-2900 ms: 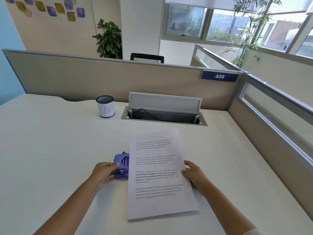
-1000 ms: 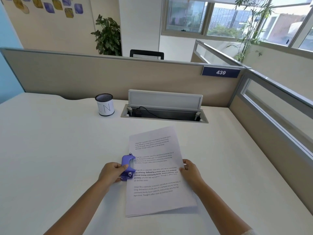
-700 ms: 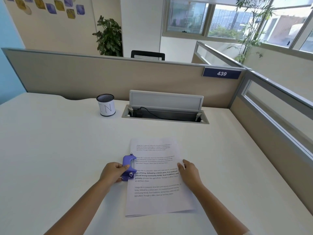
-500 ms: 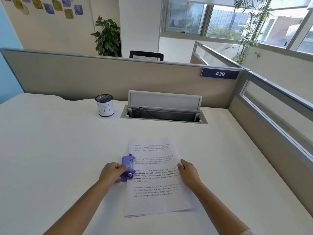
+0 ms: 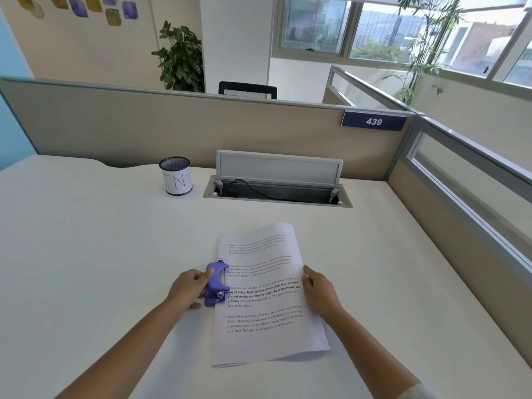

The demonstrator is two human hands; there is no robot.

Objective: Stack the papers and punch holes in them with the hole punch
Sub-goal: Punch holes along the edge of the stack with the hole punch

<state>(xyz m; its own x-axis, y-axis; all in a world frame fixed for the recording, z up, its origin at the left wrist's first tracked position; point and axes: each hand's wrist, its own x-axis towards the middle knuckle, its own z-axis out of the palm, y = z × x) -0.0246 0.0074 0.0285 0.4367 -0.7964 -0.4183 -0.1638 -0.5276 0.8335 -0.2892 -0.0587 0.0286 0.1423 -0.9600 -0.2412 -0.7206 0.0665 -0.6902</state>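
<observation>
A stack of printed white papers point(image 5: 267, 300) lies on the white desk in front of me. Its far end curls up off the surface. A purple hole punch point(image 5: 216, 283) sits over the middle of the stack's left edge, with the paper edge inside its slot. My left hand point(image 5: 188, 289) wraps around the punch from the left, thumb on its top. My right hand point(image 5: 319, 292) grips the stack's right edge at mid-height, fingers on the top sheet.
A mesh pen cup point(image 5: 176, 180) with a white label stands at the back left. Behind the papers an open cable tray point(image 5: 277, 194) is sunk into the desk point(image 5: 86, 254), its lid raised. Beige partitions point(image 5: 144, 131) close the back and right sides.
The hole punch went from beside the stack onto its left edge. Since half a second ago the far end of the stack has lifted again; both hands keep their places.
</observation>
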